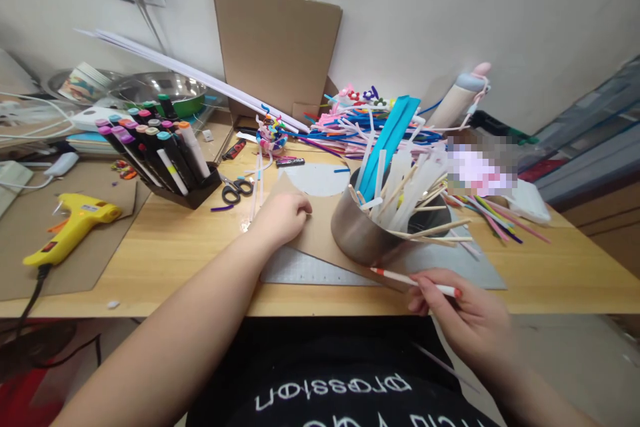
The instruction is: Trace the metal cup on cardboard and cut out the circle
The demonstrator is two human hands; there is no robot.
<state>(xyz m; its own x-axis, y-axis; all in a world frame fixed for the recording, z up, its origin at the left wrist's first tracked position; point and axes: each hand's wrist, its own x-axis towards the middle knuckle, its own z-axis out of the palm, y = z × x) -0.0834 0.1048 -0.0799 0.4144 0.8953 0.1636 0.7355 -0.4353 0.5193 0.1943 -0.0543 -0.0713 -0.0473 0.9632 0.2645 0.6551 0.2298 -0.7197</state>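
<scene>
Marking, it seems, by the tabletop's (170, 273) front edge: right hand (465, 310) pinching marker (395, 275) beside metal canister (357, 233); left hand (283, 217) half-curled over cardboard (320, 230), grip unclear; steady card needed next

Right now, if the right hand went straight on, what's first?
The right hand, led by its marker, would likely meet the metal pot first, or just slip past its near side; depth is unclear.

Left hand (285, 217) on cardboard (321, 230), white pen (397, 277) in right hand (463, 312).
</scene>
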